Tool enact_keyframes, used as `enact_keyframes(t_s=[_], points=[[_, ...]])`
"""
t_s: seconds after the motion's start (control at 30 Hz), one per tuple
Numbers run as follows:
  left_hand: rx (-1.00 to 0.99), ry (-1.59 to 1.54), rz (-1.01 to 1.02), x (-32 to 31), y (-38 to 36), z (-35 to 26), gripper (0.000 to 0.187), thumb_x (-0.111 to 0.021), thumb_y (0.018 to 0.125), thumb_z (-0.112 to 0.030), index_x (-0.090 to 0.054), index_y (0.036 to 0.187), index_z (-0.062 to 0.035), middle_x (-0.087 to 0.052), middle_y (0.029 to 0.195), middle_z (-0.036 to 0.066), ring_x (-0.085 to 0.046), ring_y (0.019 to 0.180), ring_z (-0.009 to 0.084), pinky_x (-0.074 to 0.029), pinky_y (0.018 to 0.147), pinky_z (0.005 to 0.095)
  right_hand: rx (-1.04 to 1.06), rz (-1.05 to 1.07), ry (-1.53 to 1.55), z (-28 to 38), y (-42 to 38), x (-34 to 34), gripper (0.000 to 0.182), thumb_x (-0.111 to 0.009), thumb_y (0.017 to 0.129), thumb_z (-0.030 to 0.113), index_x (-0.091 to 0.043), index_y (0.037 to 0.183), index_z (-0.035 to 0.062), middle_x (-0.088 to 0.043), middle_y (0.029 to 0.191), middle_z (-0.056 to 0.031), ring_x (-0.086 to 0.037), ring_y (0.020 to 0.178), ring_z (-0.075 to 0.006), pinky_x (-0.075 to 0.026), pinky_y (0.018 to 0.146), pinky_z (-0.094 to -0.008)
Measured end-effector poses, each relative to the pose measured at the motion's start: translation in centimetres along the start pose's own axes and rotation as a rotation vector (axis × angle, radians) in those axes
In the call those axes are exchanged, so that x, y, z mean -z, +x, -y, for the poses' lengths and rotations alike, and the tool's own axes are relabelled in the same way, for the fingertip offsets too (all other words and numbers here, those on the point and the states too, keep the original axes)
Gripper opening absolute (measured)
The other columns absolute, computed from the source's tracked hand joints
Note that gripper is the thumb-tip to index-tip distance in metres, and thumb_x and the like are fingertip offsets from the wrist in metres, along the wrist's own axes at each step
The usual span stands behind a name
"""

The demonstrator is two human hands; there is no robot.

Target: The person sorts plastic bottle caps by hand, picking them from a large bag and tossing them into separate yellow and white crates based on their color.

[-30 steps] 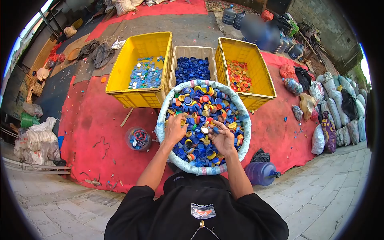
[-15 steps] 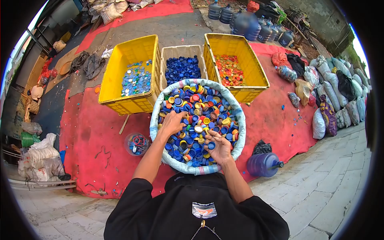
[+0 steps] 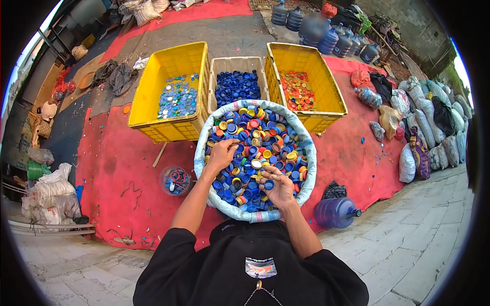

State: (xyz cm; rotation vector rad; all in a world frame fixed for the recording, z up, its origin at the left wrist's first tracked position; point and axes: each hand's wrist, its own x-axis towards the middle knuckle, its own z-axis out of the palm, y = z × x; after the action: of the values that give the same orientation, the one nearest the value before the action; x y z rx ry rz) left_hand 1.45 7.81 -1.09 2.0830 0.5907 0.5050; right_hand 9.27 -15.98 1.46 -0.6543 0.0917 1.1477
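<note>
A round sack (image 3: 204, 133) with a rolled pale-blue rim stands in front of me, filled with mixed plastic bottle caps (image 3: 273, 133) in blue, yellow, red and orange. Over the left half of the caps is my left hand (image 3: 221, 155), back up, its fingers bent together at the caps; whatever is under the fingertips is hidden. My right hand (image 3: 280, 189) is turned palm up above the near right part, fingers curled round a blue bottle cap (image 3: 269, 184). A thin pale item, too small to name, shows between its fingers. A white cap (image 3: 256, 163) lies between the hands.
Beyond the sack stand a yellow crate (image 3: 140, 109) with light-blue and clear caps, a whitish crate (image 3: 212, 81) with dark-blue caps, and another yellow crate (image 3: 334, 94) with orange and red caps. A clear tub (image 3: 175, 180) sits left, a water jug (image 3: 334, 211) right. Filled sacks (image 3: 426, 120) line the right.
My left hand has drawn its fingers in and turned slightly at the caps. The right hand keeps the blue cap in nearly the same spot. The view has shifted a little.
</note>
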Motion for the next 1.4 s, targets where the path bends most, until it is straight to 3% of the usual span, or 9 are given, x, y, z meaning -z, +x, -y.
enact_keyframes(t_s=[0.13, 0.33, 0.4, 0.6, 0.63, 0.87, 1.1, 1.23, 1.4], points=[[0.336, -0.726, 0.009, 1.8, -1.5, -0.7, 0.024, -0.062, 0.09, -0.01, -0.065, 0.113, -0.0025, -0.067, 0.092, 0.004, -0.064, 0.08, 0.0138, -0.053, 0.073, 0.0309, 0.012, -0.05, -0.119, 0.0, 0.0, -1.2, 0.038, -0.057, 0.082, 0.01, -0.054, 0.119, 0.0022, -0.062, 0.098, -0.0089, -0.058, 0.077, -0.0155, -0.046, 0.066, -0.031], [0.417, -1.667, -0.046, 4.7, -6.1, -1.7, 0.036, -0.048, 0.086, -0.011, -0.055, 0.119, 0.0022, -0.063, 0.1, 0.012, -0.062, 0.088, 0.0231, -0.053, 0.08, 0.0386, 0.073, -0.143, -0.912, -0.7, 2.1, -3.5, 0.039, -0.07, 0.08, 0.01, -0.057, 0.115, -0.0002, -0.061, 0.085, -0.0024, -0.055, 0.068, -0.0121, -0.047, 0.06, -0.0284], [0.453, -1.782, -0.103, 5.5, -7.3, -2.1, 0.034, -0.05, 0.084, -0.012, -0.058, 0.114, 0.0016, -0.063, 0.099, 0.012, -0.061, 0.088, 0.0233, -0.052, 0.079, 0.0391, 0.299, -0.091, -1.261, -1.9, 4.0, -2.3, 0.039, -0.071, 0.079, 0.009, -0.057, 0.113, -0.002, -0.067, 0.092, -0.01, -0.059, 0.066, -0.0154, -0.049, 0.059, -0.0308], [0.508, -1.677, -0.209, 5.4, -9.8, -1.2, 0.03, -0.056, 0.089, -0.015, -0.056, 0.115, 0.001, -0.062, 0.093, 0.01, -0.06, 0.082, 0.0202, -0.051, 0.074, 0.0352, 0.583, 0.044, -1.649, -3.2, 7.1, -4.5, 0.039, -0.071, 0.079, 0.007, -0.057, 0.115, 0.0004, -0.07, 0.098, -0.0164, -0.066, 0.071, -0.0254, -0.052, 0.067, -0.0343], [0.513, -1.631, -0.219, 5.4, -10.1, -1.3, 0.028, -0.056, 0.089, -0.014, -0.056, 0.113, 0.0002, -0.062, 0.093, 0.009, -0.06, 0.081, 0.0195, -0.051, 0.074, 0.0348, 0.64, 0.06, -1.653, -3.4, 7.6, -4.4, 0.041, -0.071, 0.079, 0.007, -0.056, 0.117, 0.0, -0.069, 0.1, -0.0191, -0.068, 0.083, -0.0344, -0.053, 0.074, -0.0394], [0.556, -1.159, -0.176, 4.9, -10.8, -2.7, 0.021, -0.07, 0.085, -0.009, -0.06, 0.103, -0.0062, -0.06, 0.087, 0.001, -0.055, 0.073, 0.0068, -0.044, 0.059, 0.023, 0.446, 0.057, -1.828, -3.2, 8.1, -4.9, 0.043, -0.069, 0.079, 0.003, -0.056, 0.119, -0.0013, -0.07, 0.097, -0.0195, -0.067, 0.089, -0.0366, -0.052, 0.077, -0.0425], [0.296, -0.237, -0.104, 2.7, -9.8, -3.2, 0.038, -0.081, 0.074, -0.015, -0.064, 0.104, -0.0013, -0.066, 0.089, 0.002, -0.053, 0.07, 0.007, -0.044, 0.058, 0.0254, 0.459, 0.018, -1.314, -2.2, 7.5, -3.8, 0.038, -0.068, 0.086, 0.006, -0.054, 0.121, 0.0007, -0.064, 0.086, -0.0038, -0.061, 0.074, -0.0142, -0.047, 0.06, -0.0268], [0.144, -0.08, 0.062, 2.1, -9.6, -6.3, 0.045, -0.08, 0.072, -0.015, -0.06, 0.11, 0.0001, -0.069, 0.096, 0.014, -0.067, 0.091, 0.0259, -0.051, 0.079, 0.0365, 0.098, 0.011, -0.429, 0.9, 4.8, -2.9, 0.051, -0.067, 0.089, 0.011, -0.038, 0.131, 0.0071, -0.065, 0.103, -0.0158, -0.067, 0.09, -0.0232, -0.041, 0.055, -0.0237], [0.143, 0.111, 0.153, -0.9, -10.1, -7.0, 0.05, -0.081, 0.073, -0.023, -0.059, 0.11, 0.0019, -0.067, 0.097, 0.02, -0.066, 0.091, 0.0355, -0.052, 0.079, 0.0421, 0.077, 0.036, -0.008, 1.7, 3.1, -0.3, 0.042, -0.063, 0.091, 0.005, -0.043, 0.127, 0.0082, -0.059, 0.113, -0.0174, -0.062, 0.106, -0.0335, -0.049, 0.063, -0.0263]])
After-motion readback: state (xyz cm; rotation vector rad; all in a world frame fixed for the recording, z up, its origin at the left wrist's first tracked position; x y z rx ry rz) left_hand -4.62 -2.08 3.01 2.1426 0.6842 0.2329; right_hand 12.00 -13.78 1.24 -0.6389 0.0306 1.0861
